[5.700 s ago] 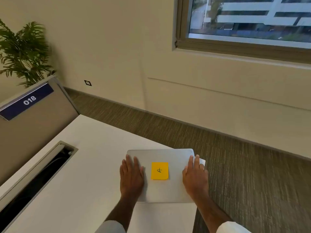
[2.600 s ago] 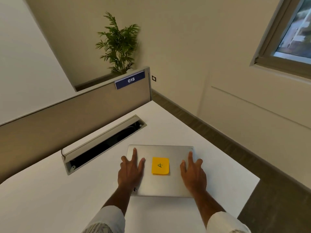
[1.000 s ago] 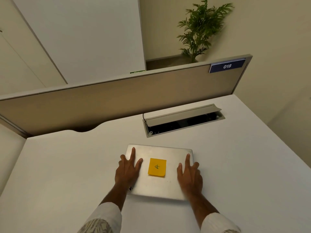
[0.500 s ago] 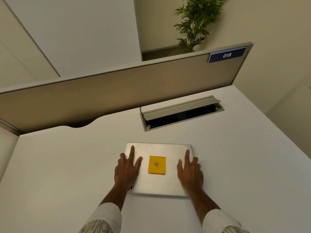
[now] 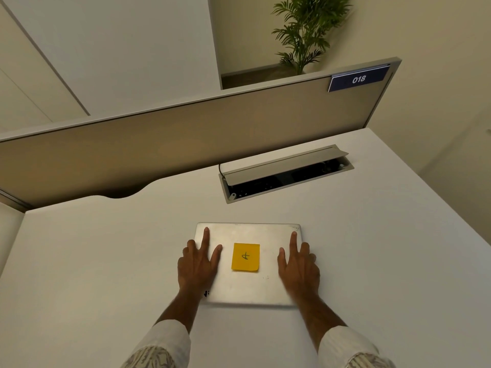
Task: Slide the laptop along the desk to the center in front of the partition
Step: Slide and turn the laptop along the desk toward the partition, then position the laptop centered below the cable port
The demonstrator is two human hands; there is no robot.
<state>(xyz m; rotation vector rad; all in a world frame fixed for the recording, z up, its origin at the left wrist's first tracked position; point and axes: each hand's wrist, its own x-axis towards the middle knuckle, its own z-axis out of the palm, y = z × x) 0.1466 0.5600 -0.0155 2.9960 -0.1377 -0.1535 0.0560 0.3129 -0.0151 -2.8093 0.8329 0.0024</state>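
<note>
A closed silver laptop [image 5: 248, 233] lies flat on the white desk [image 5: 93, 261], with a yellow sticky note [image 5: 245, 257] in the middle of its lid. My left hand [image 5: 198, 266] presses flat on the lid's left side, fingers spread, little finger over the edge. On the lid's right side my right hand [image 5: 299, 266] presses flat in the same way. The beige partition [image 5: 186, 134] runs along the far side of the desk, a short gap beyond the laptop.
An open cable hatch [image 5: 287, 176] with a raised flap is sunk into the desk, just beyond the laptop to the right. The partition carries a blue "018" label [image 5: 358, 79]. A potted plant [image 5: 305, 27] stands behind it. The desk's right edge drops off at the far right.
The laptop has slid from the desk's right corner leftward under both palms. It now sits in front of the partition, with the cable hatch to its upper right. The hands kept their place on the lid.
</note>
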